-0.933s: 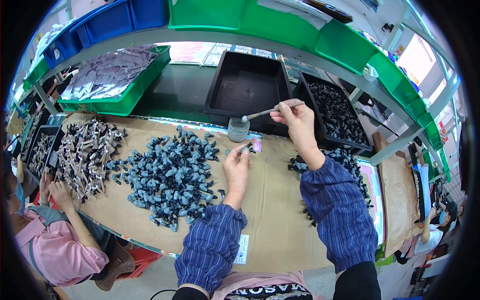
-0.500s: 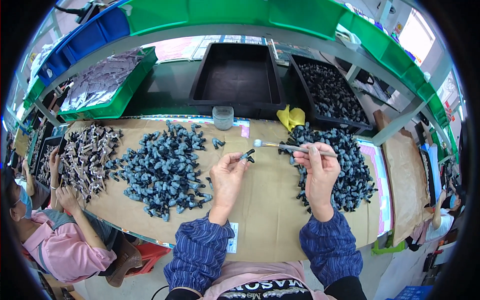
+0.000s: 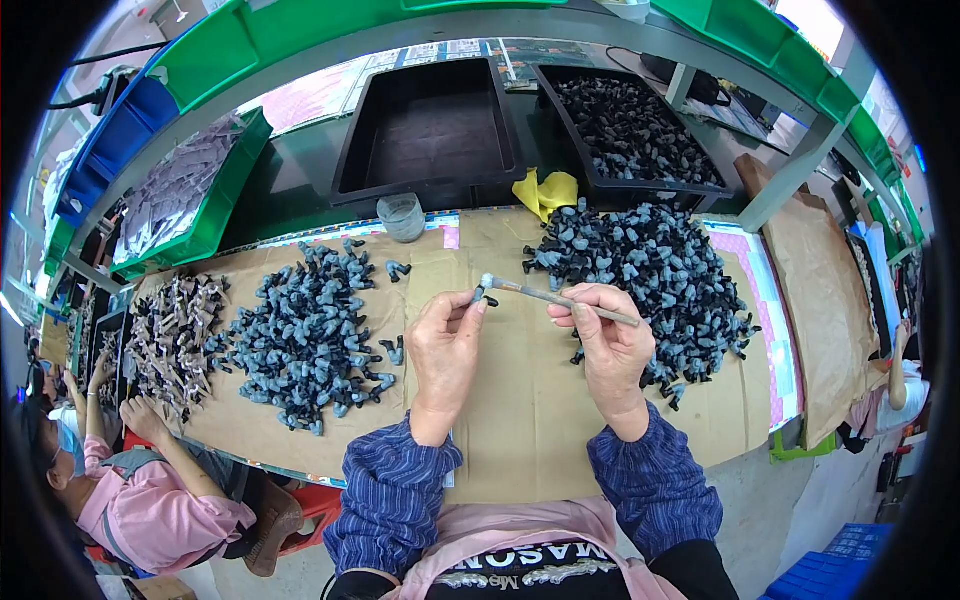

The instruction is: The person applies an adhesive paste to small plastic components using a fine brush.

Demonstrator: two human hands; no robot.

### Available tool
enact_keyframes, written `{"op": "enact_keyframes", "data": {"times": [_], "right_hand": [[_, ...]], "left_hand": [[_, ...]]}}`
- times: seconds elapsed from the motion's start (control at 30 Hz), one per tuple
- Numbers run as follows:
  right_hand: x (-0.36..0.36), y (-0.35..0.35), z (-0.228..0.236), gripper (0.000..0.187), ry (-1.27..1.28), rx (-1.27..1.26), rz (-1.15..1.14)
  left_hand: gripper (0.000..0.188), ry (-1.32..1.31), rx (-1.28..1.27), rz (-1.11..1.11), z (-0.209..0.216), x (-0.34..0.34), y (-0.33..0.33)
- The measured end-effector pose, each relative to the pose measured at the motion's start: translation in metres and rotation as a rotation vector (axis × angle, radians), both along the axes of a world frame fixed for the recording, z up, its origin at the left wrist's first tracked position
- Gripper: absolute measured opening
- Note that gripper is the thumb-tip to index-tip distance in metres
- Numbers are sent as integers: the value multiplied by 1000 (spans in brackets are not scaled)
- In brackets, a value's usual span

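Observation:
Between thumb and fingers, my left hand [image 3: 445,350] pinches a small blue-grey and black figure part [image 3: 490,300], shaped like a pair of legs. My right hand [image 3: 612,345] grips a thin paintbrush [image 3: 550,293] by its handle, and the pale bristles touch the top of the part. To the left of my left hand spreads a heap of similar blue-grey and black parts [image 3: 300,340]. Another such heap [image 3: 640,260] lies beyond and right of my right hand. A cloudy plastic cup [image 3: 402,217] stands at the far side of the brown paper sheet [image 3: 510,440].
Behind the work surface are an empty black tray [image 3: 430,130] and a black tray [image 3: 640,185] full of dark parts. A yellow cloth [image 3: 546,193] lies before them. Brown-and-beige pieces [image 3: 178,335] are piled left, near a co-worker in pink [image 3: 165,500]. A shelf post [image 3: 795,175] rises at right.
The brush tip has come down onto the part, and my two hands have drawn closer together. The part has turned in my left fingers. The whole view has shifted slightly.

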State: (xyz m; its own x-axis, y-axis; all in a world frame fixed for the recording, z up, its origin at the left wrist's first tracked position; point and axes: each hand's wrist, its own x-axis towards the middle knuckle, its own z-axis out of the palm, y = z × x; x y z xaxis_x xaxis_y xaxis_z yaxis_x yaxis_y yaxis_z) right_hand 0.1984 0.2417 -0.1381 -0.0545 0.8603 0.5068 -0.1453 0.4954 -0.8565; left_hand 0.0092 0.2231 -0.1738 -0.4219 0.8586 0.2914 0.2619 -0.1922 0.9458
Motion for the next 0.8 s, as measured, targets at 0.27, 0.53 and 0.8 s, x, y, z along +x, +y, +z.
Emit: {"op": "enact_keyframes", "data": {"times": [0.27, 0.53, 0.8], "right_hand": [[2, -17, -1, 12, -62, 55, -2], [2, -22, -9, 13, -142, 99, 10], [8, -18, -10, 13, 24, 36, -58]], "left_hand": [[10, -363, -26, -34, 0, -7, 3], [6, -568, -82, -19, 4, -11, 3], [7, -360, 44, -45, -2, -17, -4]]}}
